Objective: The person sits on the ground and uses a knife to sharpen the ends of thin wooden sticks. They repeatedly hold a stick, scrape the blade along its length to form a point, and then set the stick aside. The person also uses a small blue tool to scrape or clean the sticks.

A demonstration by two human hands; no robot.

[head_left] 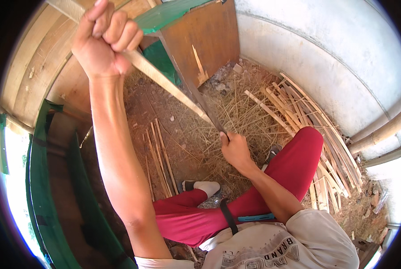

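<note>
While left hand (104,42) grips the strip (164,84), right hand (237,150) holds the blade (204,104). Strip slants down rightward past left hand, low end at the blade, nearest right hand; contact unclear.

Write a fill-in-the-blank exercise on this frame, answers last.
1. The left hand is raised ____ than the right hand, which grips a dark tool.
2. The ____ hand holds the pale strip.
3. The trousers are ____.
4. The larger heap of strips lies on the picture's ____ side.
Missing words: higher; left; red; right.
</note>
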